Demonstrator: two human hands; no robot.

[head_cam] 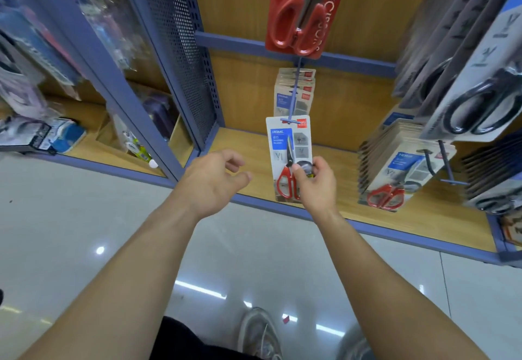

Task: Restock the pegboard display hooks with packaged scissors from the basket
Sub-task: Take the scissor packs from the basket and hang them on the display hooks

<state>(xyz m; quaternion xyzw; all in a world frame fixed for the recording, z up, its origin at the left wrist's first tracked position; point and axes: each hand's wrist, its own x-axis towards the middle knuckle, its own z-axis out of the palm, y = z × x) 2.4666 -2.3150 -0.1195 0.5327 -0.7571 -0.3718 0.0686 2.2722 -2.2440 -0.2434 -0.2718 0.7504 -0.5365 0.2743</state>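
A carded pack of red-handled scissors (285, 145) hangs at the front tip of a blue display hook (293, 94). My right hand (317, 187) pinches the pack's lower right part, thumb on its front. Behind it on the same hook hang several more packs of the same kind (293, 91). My left hand (214, 181) hovers just left of the pack with loosely curled fingers, holding nothing. No basket is in view.
A large red scissors pack (302, 12) hangs above. To the right, a hook carries several red-handled packs (395, 167); black-handled packs (480, 100) hang further right. A perforated blue panel (180, 49) stands left. The wooden shelf (353, 213) has a blue front edge.
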